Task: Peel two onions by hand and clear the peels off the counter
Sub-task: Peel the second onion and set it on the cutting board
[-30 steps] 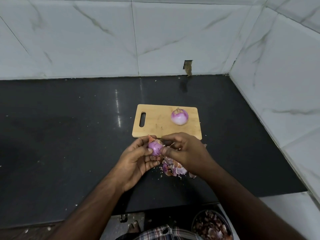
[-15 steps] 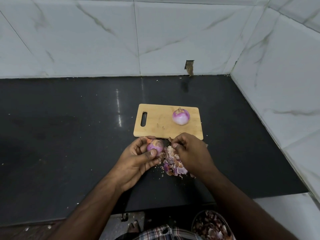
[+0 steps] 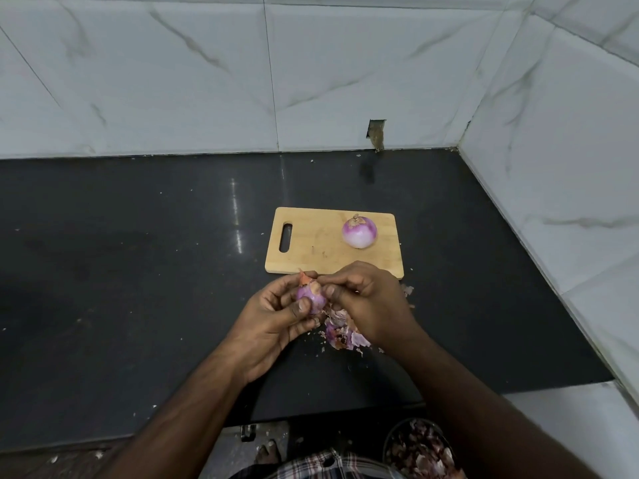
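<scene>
The left hand (image 3: 276, 314) is curled round a small purple onion (image 3: 313, 298), palm turned inward, thumb pressed across the near side of the bulb and the fingers wrapped behind it. A scrap of orange-brown skin (image 3: 305, 278) sticks up from the top of this onion. The right hand (image 3: 366, 299) is closed in a pinch at that same top, forefinger and thumb meeting on the loose skin, the other fingers folded under; its knuckles face the camera and the back of the hand tilts to the right. Both hands meet above the black counter (image 3: 138, 271), just in front of the near edge of the board (image 3: 311, 243). Both forearms reach in from the bottom of the view, the left from lower left, the right from lower right, converging at the onion.

Under and just behind the right hand lies a heap of peels (image 3: 340, 331), purple and pale, on the counter, with small flakes scattered round it and a few more by the board's near right corner.

A second onion (image 3: 359, 233), already peeled, purple at the top and white lower down, sits on the right part of the board, well apart from the hands.

Below the counter edge at lower right a bowl (image 3: 420, 451) holds more peels
</scene>
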`<state>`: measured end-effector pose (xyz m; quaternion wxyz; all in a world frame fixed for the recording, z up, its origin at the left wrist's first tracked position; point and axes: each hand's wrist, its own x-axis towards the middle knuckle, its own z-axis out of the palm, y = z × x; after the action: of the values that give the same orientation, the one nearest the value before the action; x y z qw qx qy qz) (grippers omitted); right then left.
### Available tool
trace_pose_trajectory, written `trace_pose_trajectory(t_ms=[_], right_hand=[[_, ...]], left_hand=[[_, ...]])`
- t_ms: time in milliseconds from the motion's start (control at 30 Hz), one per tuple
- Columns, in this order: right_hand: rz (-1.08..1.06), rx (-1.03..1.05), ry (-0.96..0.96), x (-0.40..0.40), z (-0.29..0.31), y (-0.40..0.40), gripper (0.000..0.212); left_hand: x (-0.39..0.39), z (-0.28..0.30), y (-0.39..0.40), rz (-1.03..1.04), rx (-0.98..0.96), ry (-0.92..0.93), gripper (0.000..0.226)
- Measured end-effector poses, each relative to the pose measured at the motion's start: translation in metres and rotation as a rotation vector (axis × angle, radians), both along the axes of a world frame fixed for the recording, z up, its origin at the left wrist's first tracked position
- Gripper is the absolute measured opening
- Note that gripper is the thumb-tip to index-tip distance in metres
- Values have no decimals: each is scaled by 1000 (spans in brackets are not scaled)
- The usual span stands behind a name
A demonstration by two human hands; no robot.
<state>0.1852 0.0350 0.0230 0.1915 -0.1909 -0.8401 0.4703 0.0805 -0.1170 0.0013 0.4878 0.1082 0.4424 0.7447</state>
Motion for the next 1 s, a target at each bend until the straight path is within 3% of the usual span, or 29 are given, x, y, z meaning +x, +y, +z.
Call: trace_pose_trajectory(t_ms=[167,300,500,667,800,900,1000], right_hand=[[-26,-208,-59,-3,0,3,26],[90,-11,-78,1,2,1,28],[-6,5,-25,-2,-2,2,17],[-32,-177,-85,-2,4,2,15],[19,-183,-102,-3,6,-1,7],[-7,-159,-76,-2,4,-1,17],[-6,-93,-59,-2,4,1,8]], left_hand=[[4,2,2,38,-45,28,88],[3,3,3,51,-60,90,79],[3,5,3,27,-88,199,75],[7,7,6,52,-76,171,77],[5,8,6,68,-128,236,58],[4,7,5,60,-108,287,51],[3,7,3,51,-94,272,45]])
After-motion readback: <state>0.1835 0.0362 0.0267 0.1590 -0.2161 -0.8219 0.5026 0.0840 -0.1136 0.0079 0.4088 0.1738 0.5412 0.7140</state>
